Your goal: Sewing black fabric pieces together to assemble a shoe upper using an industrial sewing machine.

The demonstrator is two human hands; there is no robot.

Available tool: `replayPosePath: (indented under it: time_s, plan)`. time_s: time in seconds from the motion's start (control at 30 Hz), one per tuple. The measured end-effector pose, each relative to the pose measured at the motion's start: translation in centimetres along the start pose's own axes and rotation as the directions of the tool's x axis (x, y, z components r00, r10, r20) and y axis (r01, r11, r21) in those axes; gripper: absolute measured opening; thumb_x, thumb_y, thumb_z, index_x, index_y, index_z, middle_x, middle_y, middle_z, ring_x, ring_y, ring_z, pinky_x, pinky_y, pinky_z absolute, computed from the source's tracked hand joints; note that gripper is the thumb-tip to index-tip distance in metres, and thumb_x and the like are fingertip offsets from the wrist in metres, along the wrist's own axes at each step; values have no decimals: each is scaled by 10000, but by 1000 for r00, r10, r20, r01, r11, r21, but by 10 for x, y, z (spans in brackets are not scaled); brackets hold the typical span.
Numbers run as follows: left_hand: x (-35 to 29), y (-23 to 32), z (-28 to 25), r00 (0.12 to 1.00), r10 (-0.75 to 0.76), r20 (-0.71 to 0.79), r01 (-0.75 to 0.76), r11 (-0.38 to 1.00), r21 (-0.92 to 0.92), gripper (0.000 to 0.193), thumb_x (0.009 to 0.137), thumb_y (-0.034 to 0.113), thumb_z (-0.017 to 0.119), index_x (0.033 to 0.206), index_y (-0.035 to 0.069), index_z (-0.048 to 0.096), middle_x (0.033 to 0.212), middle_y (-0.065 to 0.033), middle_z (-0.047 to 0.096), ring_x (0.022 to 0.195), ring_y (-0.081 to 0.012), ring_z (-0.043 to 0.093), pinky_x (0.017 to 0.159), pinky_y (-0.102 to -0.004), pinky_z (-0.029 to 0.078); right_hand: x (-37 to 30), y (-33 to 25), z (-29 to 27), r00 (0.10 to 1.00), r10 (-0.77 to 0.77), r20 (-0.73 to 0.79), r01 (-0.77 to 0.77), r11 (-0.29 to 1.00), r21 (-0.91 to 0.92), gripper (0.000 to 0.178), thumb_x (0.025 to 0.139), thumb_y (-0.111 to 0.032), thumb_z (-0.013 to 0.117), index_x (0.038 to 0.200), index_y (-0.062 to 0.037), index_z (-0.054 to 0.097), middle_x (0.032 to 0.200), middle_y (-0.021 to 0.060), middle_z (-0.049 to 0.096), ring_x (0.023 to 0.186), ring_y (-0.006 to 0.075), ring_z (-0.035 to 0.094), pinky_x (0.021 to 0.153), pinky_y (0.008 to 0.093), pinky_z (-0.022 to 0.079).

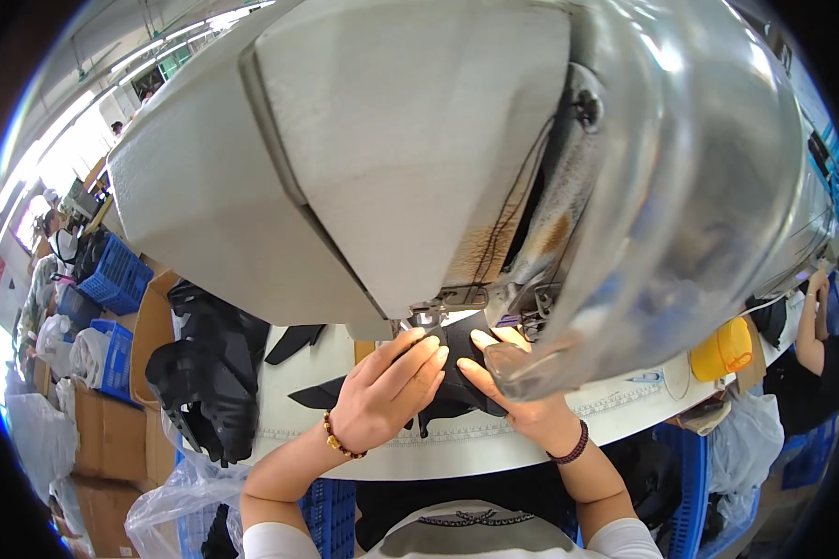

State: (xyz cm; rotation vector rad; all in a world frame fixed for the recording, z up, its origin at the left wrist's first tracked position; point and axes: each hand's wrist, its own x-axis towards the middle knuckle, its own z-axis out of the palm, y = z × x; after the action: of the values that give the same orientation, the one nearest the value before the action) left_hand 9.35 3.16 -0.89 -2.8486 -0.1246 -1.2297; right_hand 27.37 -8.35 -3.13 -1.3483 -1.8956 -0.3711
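Note:
A large grey sewing machine (364, 158) fills the upper middle, its needle area just beyond my fingertips. Under it on the white table lies a black fabric piece (454, 377). My left hand (382, 396) rests on its left part, fingers stretched out side by side and pressed down. From the other side, my right hand (531, 410) touches the fabric with spread fingers, partly covered by a clear, rounded plastic-looking part (662, 186) in front of it. Whether either thumb reaches under the fabric is hidden. The needle itself I cannot make out.
Black cut pieces (294, 343) lie left of my hands. Beside them, a heap of black sewn items (210, 373) hangs over the table's left edge. A yellow object (721, 350) stands at the right. Cardboard boxes (107, 433) and blue crates (116, 275) line the left; another person's arm (808, 321) shows far right.

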Motion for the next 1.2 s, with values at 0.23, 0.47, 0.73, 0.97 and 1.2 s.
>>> replayPosePath:
  time_s: [0.23, 0.47, 0.73, 0.97, 1.2]
  plan:
    - [3, -4, 6, 998, 34, -61, -35, 999, -18, 245, 703, 30, 721, 938, -12, 666, 980, -107, 629, 969, -263, 635, 744, -325, 548, -13, 6, 16, 998, 56, 24, -58, 996, 66, 219, 793, -54, 627, 1008, -56, 672, 978, 97, 618, 940, 268, 587, 898, 406, 446]
    - [5, -4, 7, 996, 69, -50, -68, 997, 30, 225, 701, 26, 720, 916, -12, 666, 964, -97, 634, 945, -235, 644, 667, -303, 524, -14, 3, 16, 971, 219, 95, -237, 931, 277, 186, 802, -69, 665, 981, -28, 636, 941, 88, 608, 896, 250, 575, 883, 367, 452]
    - [5, -4, 9, 998, 51, -36, -50, 998, 44, 241, 692, 21, 720, 925, -8, 667, 977, -92, 632, 936, -221, 648, 589, -274, 477, -12, 4, 16, 1000, 16, -8, -17, 995, -94, 276, 698, -81, 647, 972, -93, 682, 1056, 106, 618, 950, 250, 598, 750, 298, 503]
    - [8, -2, 4, 999, 46, 13, -47, 997, 55, 283, 680, 48, 721, 952, -3, 661, 1005, -88, 625, 953, -216, 636, 599, -277, 477, -6, 4, 15, 999, 23, -33, -23, 1000, -4, 265, 688, -65, 660, 953, -55, 670, 1028, 134, 613, 945, 290, 600, 708, 322, 515]
    - [20, -9, -9, 988, -45, 147, 40, 999, 36, 300, 685, 103, 714, 978, 57, 663, 1001, -43, 631, 943, -218, 603, 758, -322, 498, 2, 1, 4, 996, 90, 10, -90, 994, 55, 315, 661, 26, 619, 966, -46, 649, 993, 137, 605, 849, 304, 614, 682, 358, 514]
